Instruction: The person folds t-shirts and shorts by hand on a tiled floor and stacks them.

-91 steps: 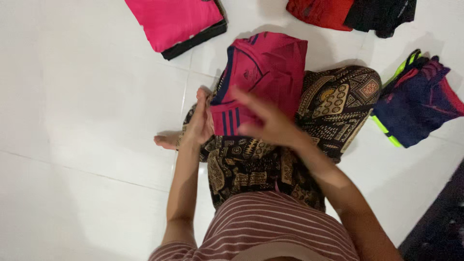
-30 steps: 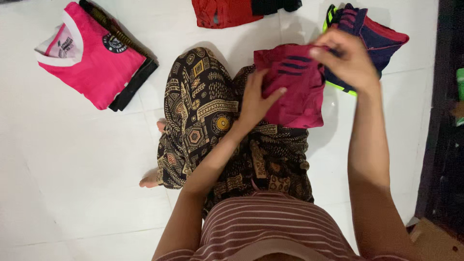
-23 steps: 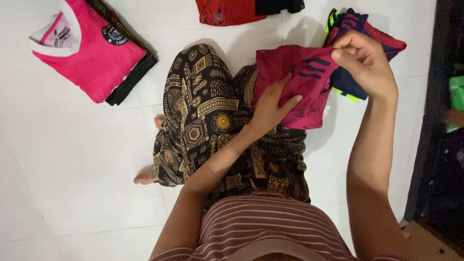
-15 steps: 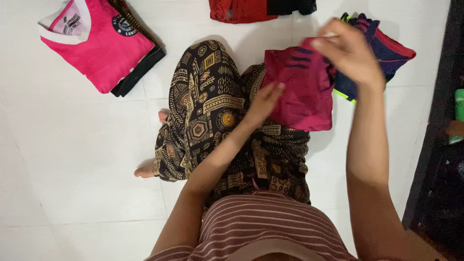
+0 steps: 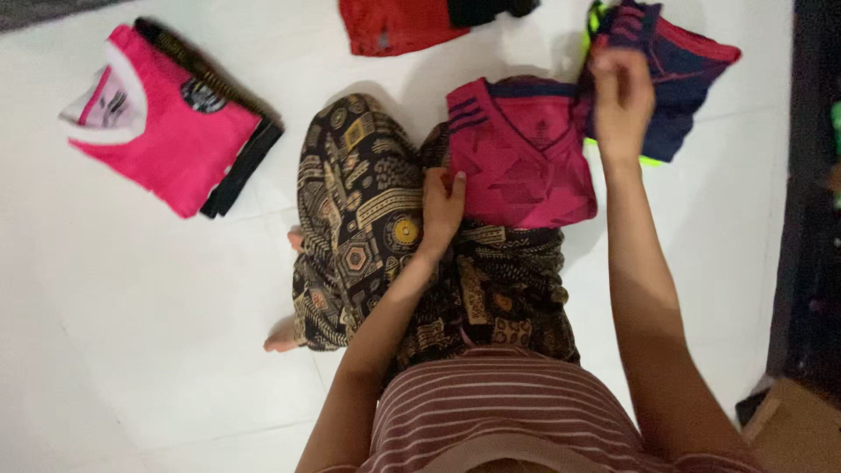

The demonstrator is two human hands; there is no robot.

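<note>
A folded magenta jersey (image 5: 522, 156) with dark navy stripes and collar lies on my right knee, over my black-and-gold patterned trousers (image 5: 368, 210). My left hand (image 5: 441, 208) grips its lower left edge, thumb on top. My right hand (image 5: 620, 98) is closed on its upper right corner, right beside a folded navy, red and neon-yellow garment (image 5: 679, 70) on the white tiled floor.
A folded bright pink shirt (image 5: 162, 131) rests on a dark garment (image 5: 236, 166) at the left. A red piece (image 5: 394, 24) and a black piece (image 5: 482, 9) lie at the top. Dark furniture (image 5: 815, 219) and a cardboard corner (image 5: 793, 429) stand at the right.
The jersey has been turned over flat, collar side up. My right hand moved up to its top right corner; my left hand slid to its left edge.
</note>
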